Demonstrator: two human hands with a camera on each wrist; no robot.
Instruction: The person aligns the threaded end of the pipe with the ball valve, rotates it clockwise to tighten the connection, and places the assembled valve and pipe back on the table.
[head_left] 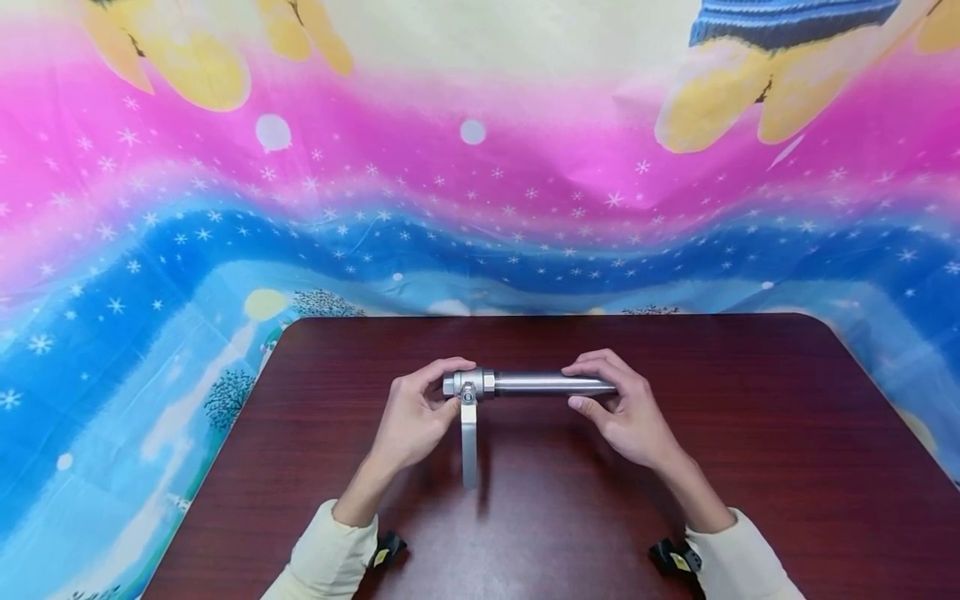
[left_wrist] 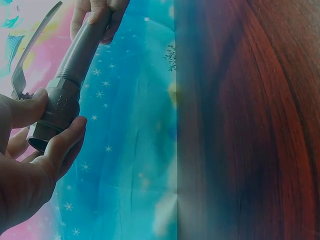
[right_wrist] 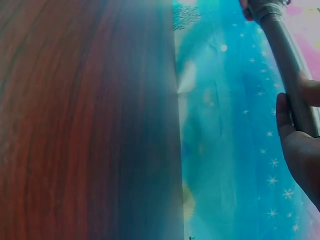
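Gripping the valve between thumb and fingers, the left hand is facing the right hand, which is holding the right end of the pipe. Valve and pipe are sharing one axis, running crosswise over the table, each hand being nearer its own end. The silvery pipe is gleaming; threads are showing beside the valve, whose lever is jutting nearward.
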